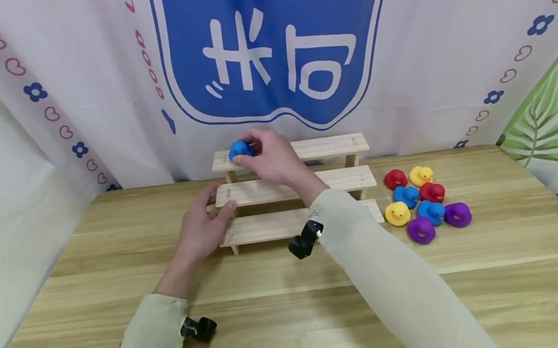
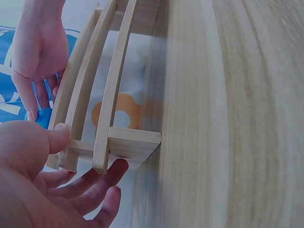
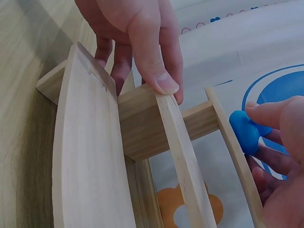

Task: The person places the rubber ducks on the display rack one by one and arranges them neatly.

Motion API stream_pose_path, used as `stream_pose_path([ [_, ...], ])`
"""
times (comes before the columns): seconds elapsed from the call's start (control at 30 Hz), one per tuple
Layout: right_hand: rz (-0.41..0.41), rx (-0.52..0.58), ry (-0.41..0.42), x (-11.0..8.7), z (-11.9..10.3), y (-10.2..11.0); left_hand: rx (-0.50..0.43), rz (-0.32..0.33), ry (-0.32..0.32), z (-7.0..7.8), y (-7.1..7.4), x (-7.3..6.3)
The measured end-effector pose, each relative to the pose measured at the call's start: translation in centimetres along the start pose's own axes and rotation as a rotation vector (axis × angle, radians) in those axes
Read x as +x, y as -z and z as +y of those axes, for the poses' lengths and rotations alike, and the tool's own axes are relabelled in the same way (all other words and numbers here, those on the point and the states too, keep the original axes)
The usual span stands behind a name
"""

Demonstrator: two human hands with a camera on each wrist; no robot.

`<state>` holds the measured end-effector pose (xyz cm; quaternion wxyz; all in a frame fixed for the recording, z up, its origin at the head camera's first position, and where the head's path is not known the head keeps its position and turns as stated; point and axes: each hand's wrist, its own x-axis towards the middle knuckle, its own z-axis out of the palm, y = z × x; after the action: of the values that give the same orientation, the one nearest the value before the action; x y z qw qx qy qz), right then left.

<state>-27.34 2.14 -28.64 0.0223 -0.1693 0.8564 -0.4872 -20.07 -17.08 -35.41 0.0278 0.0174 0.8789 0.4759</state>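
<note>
A small blue rubber duck (image 1: 240, 150) is at the left end of the top tier of a three-tier wooden display stand (image 1: 336, 180). My right hand (image 1: 276, 156) pinches it between thumb and fingers. In the right wrist view the duck (image 3: 245, 135) is right by the top board; whether its base touches the wood is hard to tell. At the stand's left end, my left hand (image 1: 201, 229) grips the middle tier, its thumb (image 3: 166, 83) on the board's top and its fingers around the side, as the left wrist view also shows.
Right of the stand several rubber ducks lie grouped on the wooden table (image 1: 290, 327): red (image 1: 396, 179), yellow (image 1: 397, 214), blue (image 1: 431, 212) and purple (image 1: 421, 231). A printed curtain (image 1: 109, 73) hangs right behind the stand.
</note>
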Motion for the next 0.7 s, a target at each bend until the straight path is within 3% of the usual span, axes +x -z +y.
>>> stream_pose_path([
  [0.7, 0.050, -0.034, -0.048, 0.90, -0.30, -0.32, 0.000, 0.008, -0.019, -0.14, -0.06, 0.11],
])
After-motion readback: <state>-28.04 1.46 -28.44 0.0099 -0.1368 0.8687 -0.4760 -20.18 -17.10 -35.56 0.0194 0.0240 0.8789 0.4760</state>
